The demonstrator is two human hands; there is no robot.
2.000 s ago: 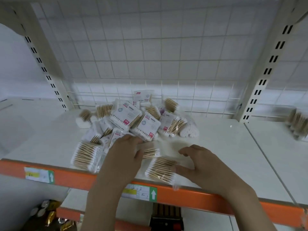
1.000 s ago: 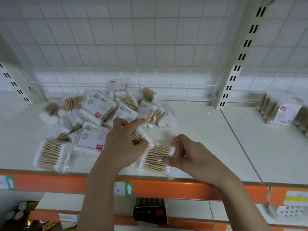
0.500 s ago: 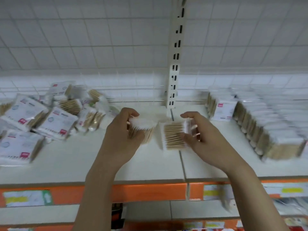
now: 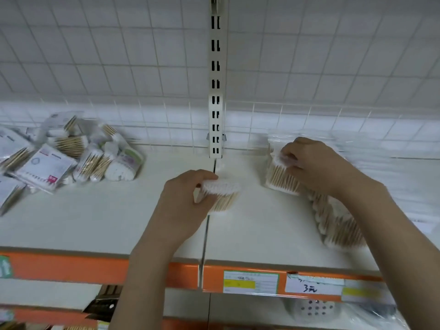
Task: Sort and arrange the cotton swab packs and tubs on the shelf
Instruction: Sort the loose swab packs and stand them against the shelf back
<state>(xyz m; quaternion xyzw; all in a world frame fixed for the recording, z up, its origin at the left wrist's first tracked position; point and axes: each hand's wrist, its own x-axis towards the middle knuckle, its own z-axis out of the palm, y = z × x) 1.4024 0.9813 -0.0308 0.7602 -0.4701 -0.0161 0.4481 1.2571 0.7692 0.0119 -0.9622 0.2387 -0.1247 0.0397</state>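
Head view: left hand (image 4: 183, 201) grips a swab pack (image 4: 222, 194), fingers curled round it, held above the shelf (image 4: 250, 232) near the seam by the upright post (image 4: 216, 91), probably waiting its turn. Right hand (image 4: 309, 163) pinches another pack (image 4: 281, 179) by its top edge, setting it upright at the back end of the neat row (image 4: 338, 225), likely to keep like with like. Unsorted pile (image 4: 71, 153) lies well apart at left.
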